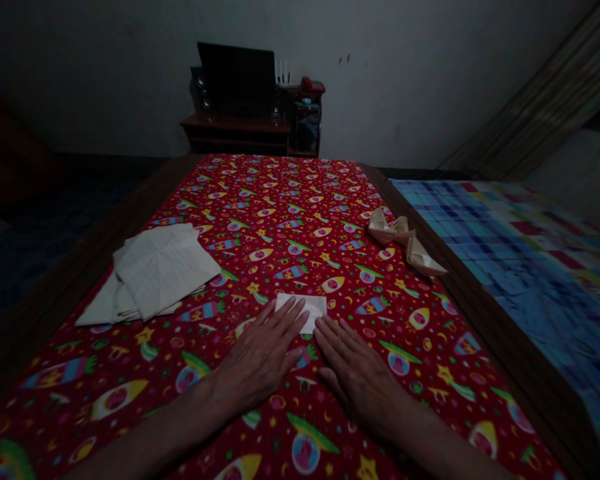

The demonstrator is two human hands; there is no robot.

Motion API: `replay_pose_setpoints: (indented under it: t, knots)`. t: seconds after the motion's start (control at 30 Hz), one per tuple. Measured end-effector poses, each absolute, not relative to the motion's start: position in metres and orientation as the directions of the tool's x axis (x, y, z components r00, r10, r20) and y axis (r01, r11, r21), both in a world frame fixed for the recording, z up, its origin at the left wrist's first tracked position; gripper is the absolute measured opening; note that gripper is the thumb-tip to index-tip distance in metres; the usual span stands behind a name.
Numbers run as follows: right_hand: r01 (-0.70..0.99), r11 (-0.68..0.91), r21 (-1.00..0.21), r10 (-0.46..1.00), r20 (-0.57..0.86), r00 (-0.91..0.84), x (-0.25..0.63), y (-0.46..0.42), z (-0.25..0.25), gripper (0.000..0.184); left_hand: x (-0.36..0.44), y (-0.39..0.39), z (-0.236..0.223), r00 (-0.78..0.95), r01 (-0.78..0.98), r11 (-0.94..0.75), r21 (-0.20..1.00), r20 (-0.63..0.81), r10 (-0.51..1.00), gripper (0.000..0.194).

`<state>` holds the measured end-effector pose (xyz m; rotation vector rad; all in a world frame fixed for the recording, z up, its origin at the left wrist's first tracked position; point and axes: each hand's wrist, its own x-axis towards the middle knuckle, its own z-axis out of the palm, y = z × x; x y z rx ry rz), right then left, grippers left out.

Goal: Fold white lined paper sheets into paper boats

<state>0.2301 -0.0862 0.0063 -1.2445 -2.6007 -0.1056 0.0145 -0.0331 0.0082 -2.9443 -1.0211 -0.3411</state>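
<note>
A small folded piece of white paper (314, 308) lies flat on the red rocket-patterned cloth (300, 227). My left hand (267, 350) rests palm down with its fingers stretched out, the fingertips on the paper's left part. From the other side, my right hand (357, 370) lies flat too, its fingertips touching the paper's lower right corner. Neither hand grips anything. To the left is a loose pile of creased paper sheets (167, 270). Folded paper boats (424, 257) stand in a cluster at the right edge of the cloth.
Brown wooden borders (480, 320) run along the cloth's sides. Beyond the right one lies a blue checked sheet (505, 267). Against the back wall, a dark monitor (237, 77) stands on a wooden desk (235, 130), with a red telephone (313, 85) beside it.
</note>
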Motion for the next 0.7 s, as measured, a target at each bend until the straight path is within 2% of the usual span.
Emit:
replay_pose_setpoints:
  t: [0.23,0.5,0.7]
  knots:
    - [0.789,0.612,-0.059,0.762,0.31,-0.568,0.235,-0.087,0.009,0.041,-0.013,-0.041,0.01,0.748,0.645,-0.764,-0.021,0.219,0.626,0.049]
    - [0.767,0.639,-0.06,0.734,0.346,-0.584,0.22,-0.076,0.015,0.04,0.016,-0.045,0.015,0.775,0.597,-0.8,0.056,0.218,0.593,0.048]
    - [0.777,0.629,-0.038,0.734,0.36,-0.576,0.229,-0.079,0.013,0.035,-0.003,-0.046,0.012,0.759,0.624,-0.782,0.016,0.226,0.61,0.045]
